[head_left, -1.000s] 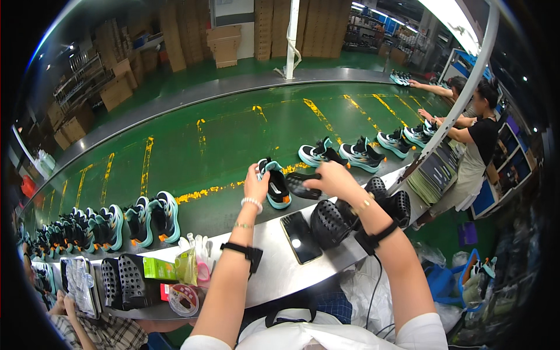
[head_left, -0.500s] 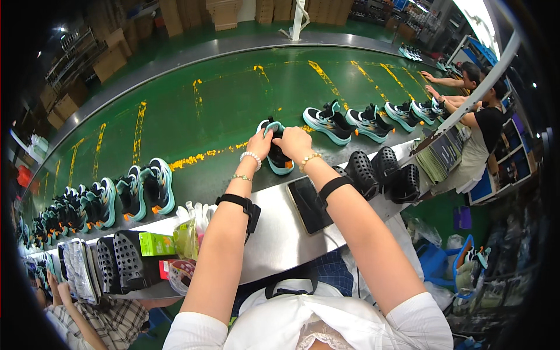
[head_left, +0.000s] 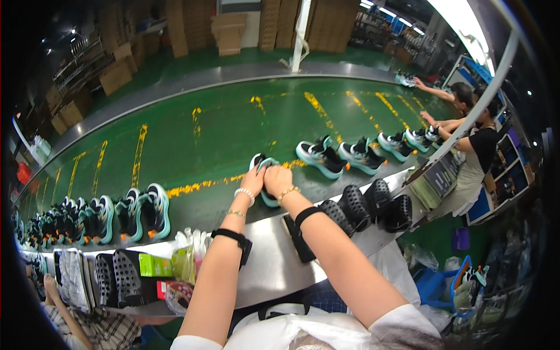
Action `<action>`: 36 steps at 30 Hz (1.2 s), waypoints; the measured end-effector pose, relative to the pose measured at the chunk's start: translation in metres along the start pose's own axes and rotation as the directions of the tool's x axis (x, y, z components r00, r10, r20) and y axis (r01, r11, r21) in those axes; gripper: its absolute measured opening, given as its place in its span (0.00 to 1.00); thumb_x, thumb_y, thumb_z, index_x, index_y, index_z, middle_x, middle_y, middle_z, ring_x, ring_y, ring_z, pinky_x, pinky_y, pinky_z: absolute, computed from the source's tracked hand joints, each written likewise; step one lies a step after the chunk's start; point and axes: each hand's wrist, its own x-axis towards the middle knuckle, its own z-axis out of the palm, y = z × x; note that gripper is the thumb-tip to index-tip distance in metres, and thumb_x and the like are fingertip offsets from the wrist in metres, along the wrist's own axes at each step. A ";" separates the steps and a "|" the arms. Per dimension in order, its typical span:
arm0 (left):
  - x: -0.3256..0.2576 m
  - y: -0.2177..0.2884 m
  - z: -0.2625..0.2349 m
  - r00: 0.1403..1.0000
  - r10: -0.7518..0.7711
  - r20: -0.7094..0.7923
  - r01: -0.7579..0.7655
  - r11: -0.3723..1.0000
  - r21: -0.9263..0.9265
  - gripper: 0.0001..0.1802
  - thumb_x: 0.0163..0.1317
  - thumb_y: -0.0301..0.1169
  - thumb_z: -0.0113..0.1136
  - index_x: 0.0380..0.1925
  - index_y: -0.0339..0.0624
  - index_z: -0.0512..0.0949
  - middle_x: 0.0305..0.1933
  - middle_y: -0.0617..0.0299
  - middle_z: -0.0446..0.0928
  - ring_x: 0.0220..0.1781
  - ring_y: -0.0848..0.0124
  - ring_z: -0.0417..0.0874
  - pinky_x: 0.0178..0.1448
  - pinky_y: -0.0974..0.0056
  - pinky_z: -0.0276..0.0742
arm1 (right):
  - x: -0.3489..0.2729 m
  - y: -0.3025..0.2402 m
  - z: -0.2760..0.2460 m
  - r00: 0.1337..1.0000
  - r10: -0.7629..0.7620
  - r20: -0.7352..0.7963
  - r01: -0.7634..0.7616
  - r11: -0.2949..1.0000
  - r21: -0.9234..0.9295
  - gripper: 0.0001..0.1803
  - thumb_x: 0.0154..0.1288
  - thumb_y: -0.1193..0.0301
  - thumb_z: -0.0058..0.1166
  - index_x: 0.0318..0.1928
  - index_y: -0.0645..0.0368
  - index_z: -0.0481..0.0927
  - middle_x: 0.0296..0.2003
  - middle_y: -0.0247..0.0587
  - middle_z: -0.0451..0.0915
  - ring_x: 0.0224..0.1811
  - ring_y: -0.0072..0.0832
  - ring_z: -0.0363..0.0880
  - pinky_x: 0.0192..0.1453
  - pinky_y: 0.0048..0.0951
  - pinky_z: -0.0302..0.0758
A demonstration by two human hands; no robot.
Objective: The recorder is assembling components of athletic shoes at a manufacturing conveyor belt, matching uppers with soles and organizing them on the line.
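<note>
A black sneaker with a mint-green sole and collar (head_left: 269, 200) stands on the green belt straight in front of me. My left hand (head_left: 252, 181) is closed on the left side of its opening. Pressed close beside it, my right hand (head_left: 277, 180) is also closed on the shoe, with its fingers bent at the collar. Both hands cover most of the upper, so what the fingertips pinch inside is hidden. To the right, a matching sneaker (head_left: 322, 158) rests on the belt. On the left, another sneaker (head_left: 154, 211) heads a row of several.
A steel ledge (head_left: 271, 256) runs along my side, bearing a phone (head_left: 298, 239) under my right forearm and black perforated shoe forms (head_left: 354, 207). A green box (head_left: 155, 265) and more black forms (head_left: 129, 268) sit at left. Co-workers (head_left: 466, 131) reach over the belt at right.
My hands have drawn closer together over the shoe. The whole view has tilted up, so the belt and shoes appear lower. A co-worker's arm at right now reaches to the far shoes.
</note>
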 end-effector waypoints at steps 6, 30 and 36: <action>0.017 -0.024 -0.039 0.994 0.022 0.106 -0.020 1.000 -0.023 0.33 0.54 0.45 0.56 0.58 0.37 0.71 0.52 0.38 0.76 0.55 0.48 0.77 0.60 0.55 0.72 | -0.075 -0.011 -0.083 0.979 -0.178 -0.104 0.206 0.875 0.438 0.22 0.66 0.56 0.46 0.52 0.60 0.70 0.29 0.56 0.80 0.35 0.53 0.79 0.39 0.49 0.75; -0.030 0.158 0.048 0.684 0.618 -0.386 -0.418 0.767 0.486 0.36 0.45 0.22 0.62 0.60 0.34 0.64 0.61 0.43 0.68 0.65 0.52 0.68 0.70 0.57 0.61 | -0.317 0.300 -0.080 0.470 0.727 -0.501 -0.493 0.687 0.534 0.35 0.52 0.62 0.65 0.57 0.66 0.68 0.57 0.61 0.71 0.63 0.51 0.66 0.67 0.41 0.64; -0.006 0.158 0.116 0.848 0.280 0.450 -0.482 0.761 0.434 0.32 0.51 0.42 0.67 0.56 0.45 0.71 0.65 0.53 0.62 0.62 0.53 0.71 0.61 0.54 0.72 | -0.317 0.301 -0.071 0.453 0.734 -0.506 -0.560 0.676 0.479 0.37 0.52 0.58 0.64 0.58 0.65 0.66 0.59 0.62 0.69 0.63 0.52 0.65 0.68 0.45 0.60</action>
